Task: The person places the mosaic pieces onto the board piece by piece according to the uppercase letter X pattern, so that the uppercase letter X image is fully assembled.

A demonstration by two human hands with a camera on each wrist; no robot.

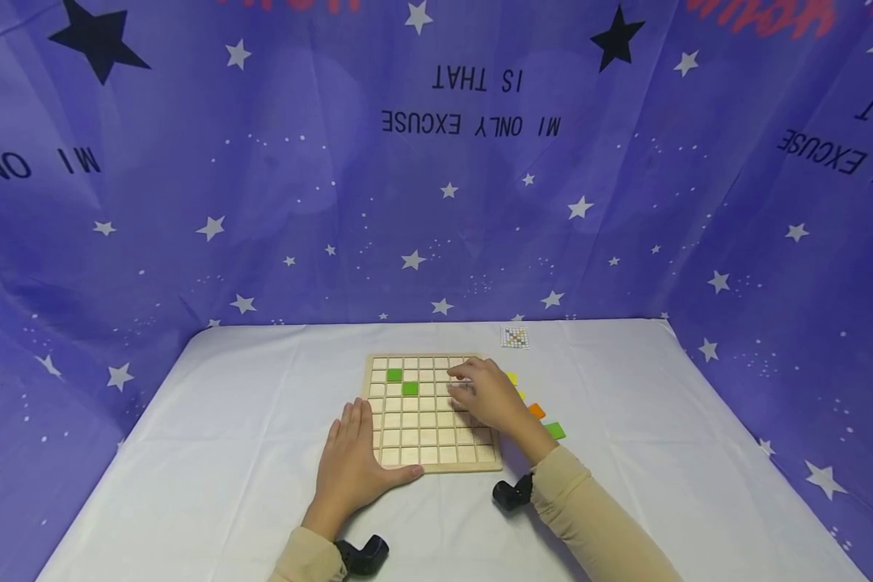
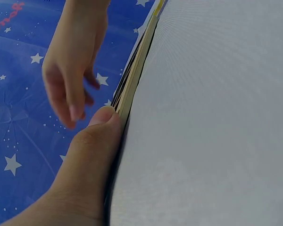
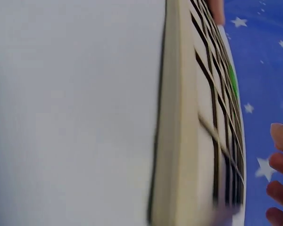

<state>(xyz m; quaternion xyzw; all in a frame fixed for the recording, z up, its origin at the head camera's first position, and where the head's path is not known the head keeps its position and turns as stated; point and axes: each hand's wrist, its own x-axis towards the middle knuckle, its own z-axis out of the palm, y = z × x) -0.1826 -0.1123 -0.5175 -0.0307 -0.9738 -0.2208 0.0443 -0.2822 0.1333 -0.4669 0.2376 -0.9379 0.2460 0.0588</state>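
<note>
A wooden grid board point(image 1: 433, 469) lies on the white-covered table, with one green tile point(image 1: 394, 375) and another green tile point(image 1: 411, 388) in squares at its upper left. My left hand point(image 1: 349, 465) rests at the near left corner, fingers straight along the left side and thumb along the front edge. In the left wrist view that thumb point(image 2: 96, 136) presses against the board's edge. Over the right part of the grid hovers my right hand point(image 1: 486, 396), its fingers loosely bent and apart. The right wrist view shows nothing between those fingertips point(image 3: 280, 162).
Right of the board lie loose tiles, among them a yellow tile point(image 1: 512, 377), an orange tile point(image 1: 537, 411) and a green tile point(image 1: 555, 431). A small patterned card point(image 1: 515, 337) sits near the table's back edge. Purple starred cloth point(image 1: 436, 242) hangs behind.
</note>
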